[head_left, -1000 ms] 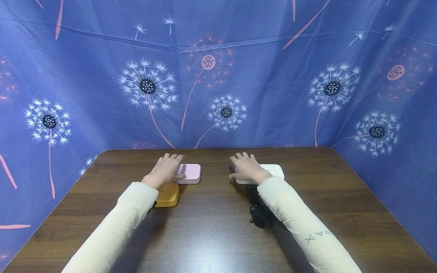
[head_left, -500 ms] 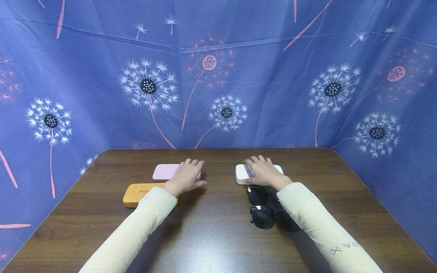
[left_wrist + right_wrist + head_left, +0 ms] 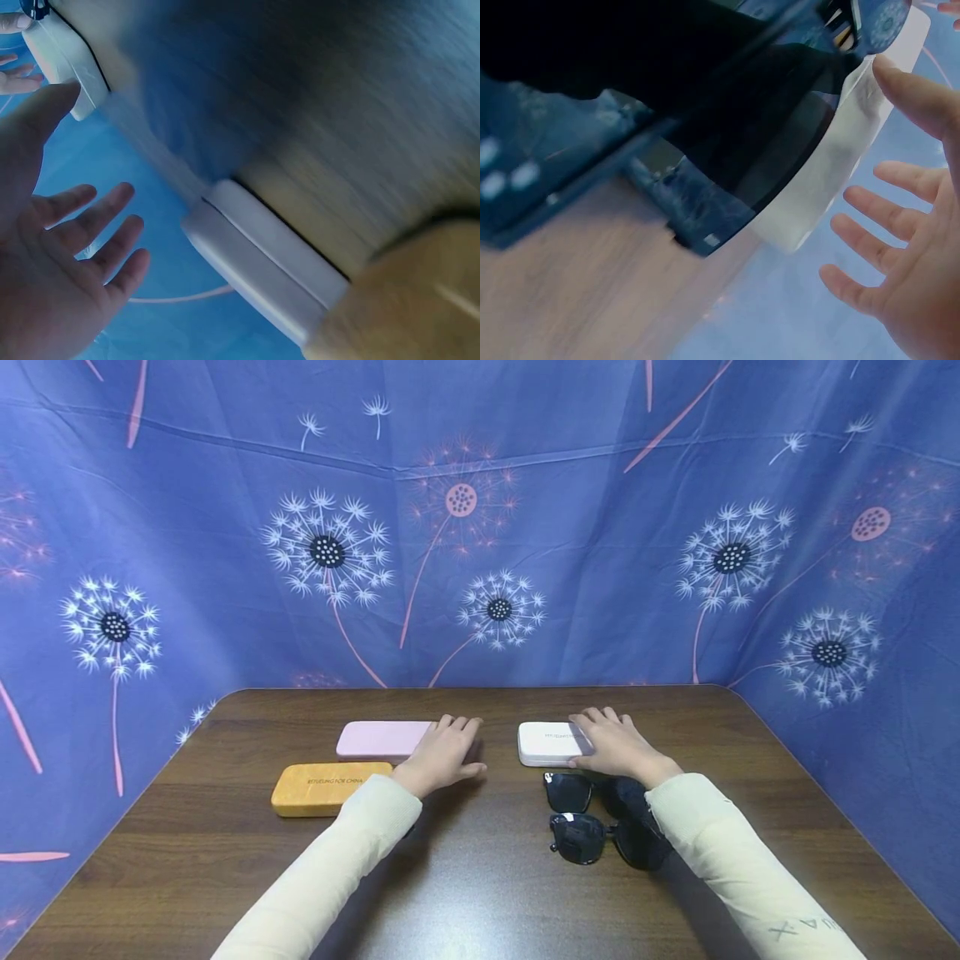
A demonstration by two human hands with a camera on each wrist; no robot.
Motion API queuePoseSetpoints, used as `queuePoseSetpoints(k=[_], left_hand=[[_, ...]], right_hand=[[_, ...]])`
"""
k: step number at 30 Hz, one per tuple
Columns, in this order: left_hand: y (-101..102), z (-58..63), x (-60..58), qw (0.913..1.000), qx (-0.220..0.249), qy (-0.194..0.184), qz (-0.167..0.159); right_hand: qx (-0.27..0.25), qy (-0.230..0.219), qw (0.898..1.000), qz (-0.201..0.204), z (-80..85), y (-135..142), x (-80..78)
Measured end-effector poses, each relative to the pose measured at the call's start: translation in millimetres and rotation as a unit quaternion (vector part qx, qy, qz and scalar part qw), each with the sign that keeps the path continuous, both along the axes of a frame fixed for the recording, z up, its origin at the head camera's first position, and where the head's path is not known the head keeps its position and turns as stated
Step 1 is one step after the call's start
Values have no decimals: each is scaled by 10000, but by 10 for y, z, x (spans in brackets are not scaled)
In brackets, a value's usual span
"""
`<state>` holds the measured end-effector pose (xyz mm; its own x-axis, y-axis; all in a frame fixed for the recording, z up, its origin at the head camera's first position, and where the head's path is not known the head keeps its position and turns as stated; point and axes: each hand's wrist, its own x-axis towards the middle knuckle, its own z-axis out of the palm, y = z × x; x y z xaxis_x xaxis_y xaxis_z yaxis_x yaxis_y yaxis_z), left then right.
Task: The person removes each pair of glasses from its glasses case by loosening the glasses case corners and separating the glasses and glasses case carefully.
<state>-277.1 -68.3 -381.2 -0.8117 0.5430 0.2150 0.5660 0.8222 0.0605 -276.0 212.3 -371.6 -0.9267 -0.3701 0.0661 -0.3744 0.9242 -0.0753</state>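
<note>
My left hand [image 3: 442,755], its fingers spread, is over the right end of a pink glasses case [image 3: 381,739]. In front of that lies an orange glasses case [image 3: 311,789] with printed lettering, its right end partly covered by my left sleeve. My right hand [image 3: 621,747] reaches over the right part of a white glasses case [image 3: 547,743], fingers extended. Two pairs of dark sunglasses [image 3: 579,839] lie just in front of the white case, partly hidden by my right sleeve. The left wrist view shows that palm [image 3: 60,300] holding nothing; so does the right palm [image 3: 915,262] in its own view.
A brown wooden table [image 3: 480,877] carries everything. Behind it and along the sides hangs a blue cloth [image 3: 600,527] with dandelion prints, meeting the table's far edge.
Both hands have moved to the right. My left hand has passed from the orange case's far side along the pink case; my right hand has slid across the white case, uncovering more sunglasses.
</note>
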Motion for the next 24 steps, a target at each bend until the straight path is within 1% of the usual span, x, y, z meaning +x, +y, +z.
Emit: queuePoseSetpoints(k=[8, 16, 24], left_hand=[[187, -58, -46, 10000, 42, 75, -41], [351, -80, -61, 9999, 80, 63, -82], [511, -145, -75, 9999, -70, -135, 42]], right_hand=[[-36, 58, 9999, -132, -41, 195, 26], [-178, 143, 9993, -287, -54, 317, 53], [-111, -49, 9992, -378, -57, 352, 50]])
